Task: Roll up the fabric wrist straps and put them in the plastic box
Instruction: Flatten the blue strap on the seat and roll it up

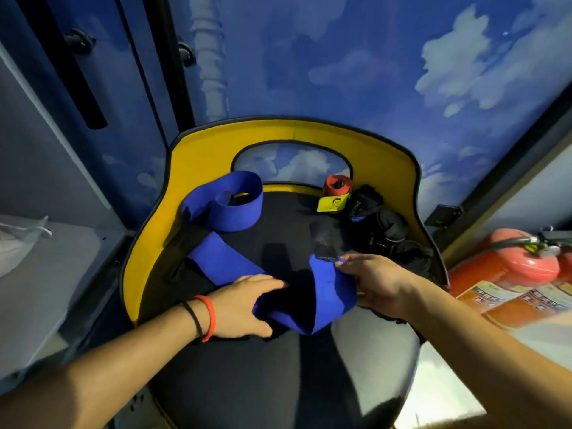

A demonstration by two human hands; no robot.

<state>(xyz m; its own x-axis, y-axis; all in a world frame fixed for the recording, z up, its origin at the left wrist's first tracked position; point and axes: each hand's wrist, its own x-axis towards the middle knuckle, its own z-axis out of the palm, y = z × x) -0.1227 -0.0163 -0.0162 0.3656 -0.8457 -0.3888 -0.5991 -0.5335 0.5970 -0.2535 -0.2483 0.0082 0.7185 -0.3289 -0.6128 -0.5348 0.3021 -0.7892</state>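
Blue wrist strap (331,292) lies on the chair seat (278,239), left hand (244,305) gripping its near fold, right hand (374,283) pinching its far end; keeping it taut should give a tight roll.

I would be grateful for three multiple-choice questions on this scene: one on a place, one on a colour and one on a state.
1. Where is the fire extinguisher?
A) on the seat
B) to the right of the chair
C) on the left shelf

2. What colour is the strap being held?
A) blue
B) green
C) white

3. What is the right hand doing?
A) lying flat and empty
B) pinching the strap's edge
C) gripping the extinguisher

Answers:
1 B: it sits beside the chair's right side.
2 A: the fabric is plainly blue.
3 B: thumb and fingers close on the strap's upper edge.
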